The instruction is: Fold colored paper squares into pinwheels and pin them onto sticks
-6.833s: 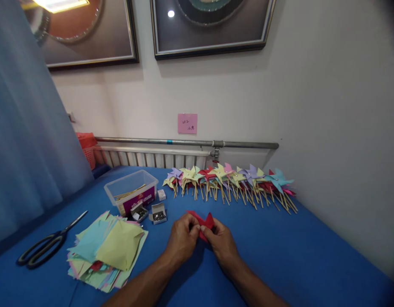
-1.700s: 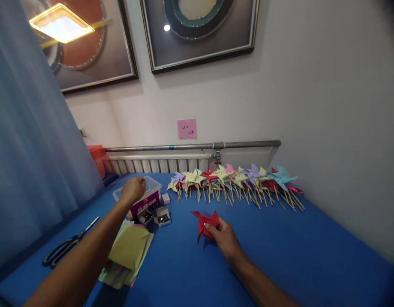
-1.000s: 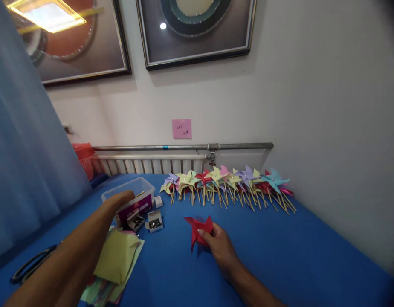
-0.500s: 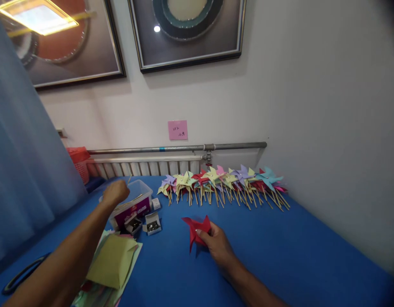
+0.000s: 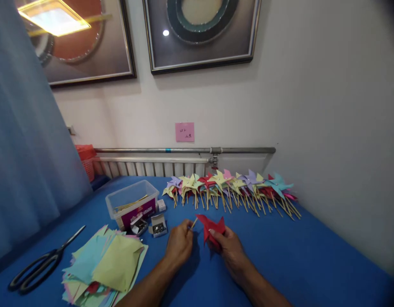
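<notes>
Between the fingers of my right hand [image 5: 230, 249] is a red paper pinwheel [image 5: 212, 228], my thumb pressed near its centre pin. My left hand [image 5: 180, 242] is closed on a thin wooden stick [image 5: 194, 222], whose tip points up toward the pinwheel's left blade. Stick and pinwheel are close together; whether they touch I cannot tell. Left of my left hand stands a small open box of metal pins [image 5: 158, 229], with a second pin box [image 5: 139, 226] beside it. Behind them is a clear plastic tub [image 5: 133, 192] with more sticks [image 5: 131, 204] inside.
Finished pinwheels [image 5: 229, 183] on sticks lie in a long row at the back of the blue table [image 5: 280, 264]. A pile of coloured paper sheets [image 5: 117, 262] lies front left, beside black-handled scissors [image 5: 45, 264]. A blue curtain [image 5: 33, 140] hangs at the left.
My left hand has come from over the tub down to the right, beside the pinwheel, with a stick now showing in it. My right hand still holds the pinwheel. The view has shifted slightly left.
</notes>
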`<action>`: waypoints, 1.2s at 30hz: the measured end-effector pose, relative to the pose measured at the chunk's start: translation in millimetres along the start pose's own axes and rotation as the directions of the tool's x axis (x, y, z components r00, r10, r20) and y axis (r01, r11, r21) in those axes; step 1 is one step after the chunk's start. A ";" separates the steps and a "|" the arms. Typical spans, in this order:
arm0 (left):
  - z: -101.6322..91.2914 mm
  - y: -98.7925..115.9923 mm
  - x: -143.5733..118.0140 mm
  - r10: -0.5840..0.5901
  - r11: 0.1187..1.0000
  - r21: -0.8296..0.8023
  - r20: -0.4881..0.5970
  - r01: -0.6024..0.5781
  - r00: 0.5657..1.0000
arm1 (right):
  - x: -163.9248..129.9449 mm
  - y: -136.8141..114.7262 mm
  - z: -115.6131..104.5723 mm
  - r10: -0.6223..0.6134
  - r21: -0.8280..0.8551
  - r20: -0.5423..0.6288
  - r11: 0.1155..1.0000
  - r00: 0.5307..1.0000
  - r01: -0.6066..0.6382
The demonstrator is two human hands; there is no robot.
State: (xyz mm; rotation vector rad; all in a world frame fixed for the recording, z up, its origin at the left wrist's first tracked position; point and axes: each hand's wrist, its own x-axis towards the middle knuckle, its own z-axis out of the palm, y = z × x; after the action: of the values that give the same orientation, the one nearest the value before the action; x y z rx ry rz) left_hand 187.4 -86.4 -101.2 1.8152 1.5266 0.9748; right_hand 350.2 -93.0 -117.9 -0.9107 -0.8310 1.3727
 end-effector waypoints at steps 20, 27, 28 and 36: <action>-2.3 6.1 -12.4 0.183 0.959 0.209 0.071 -0.194 0.981 | -9.2 -14.2 4.5 0.075 0.023 -0.039 0.997 0.996 -0.074; -2.2 11.6 -18.0 0.179 0.970 0.153 0.058 -0.186 0.982 | -5.6 -10.4 2.7 0.044 0.026 -0.023 0.999 0.999 -0.043; -1.6 12.5 -18.5 0.172 0.976 0.125 0.067 -0.179 0.983 | -5.1 -9.4 2.5 0.038 0.025 -0.017 0.999 0.999 -0.038; 5.3 15.0 -16.3 0.031 0.998 -0.062 0.085 -0.025 0.996 | -4.0 -2.9 0.6 0.015 -0.024 0.038 1.000 0.999 -0.014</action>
State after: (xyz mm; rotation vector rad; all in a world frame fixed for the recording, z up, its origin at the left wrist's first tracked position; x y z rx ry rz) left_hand 198.9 -105.0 -95.0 1.8163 1.4081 0.9335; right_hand 350.8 -96.9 -114.9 -0.9132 -0.8729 1.3984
